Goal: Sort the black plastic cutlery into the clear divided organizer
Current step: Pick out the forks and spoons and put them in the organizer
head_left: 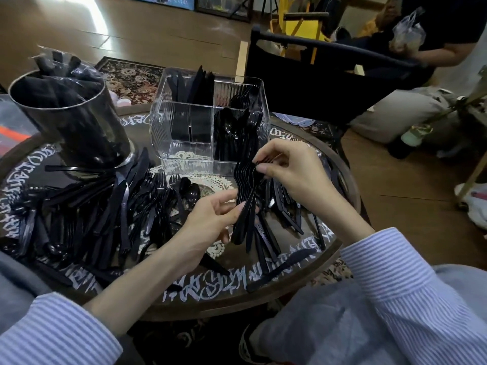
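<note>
A single wide-angle view from the person's head looks forward and steeply down onto the round worktop (263, 291), close enough that both forearms fill the lower frame. The edges bend with the lens. Beyond the worktop it takes in floor (158, 35) and a black chair (316, 80).

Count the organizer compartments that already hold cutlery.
3: back left has knives, back right forks, front right spoons. Front left looks empty.

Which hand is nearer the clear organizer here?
Right. The right hand pinches the fork stack just in front of the clear organizer; the left hand holds the stack's handles lower down, farther back.
</note>
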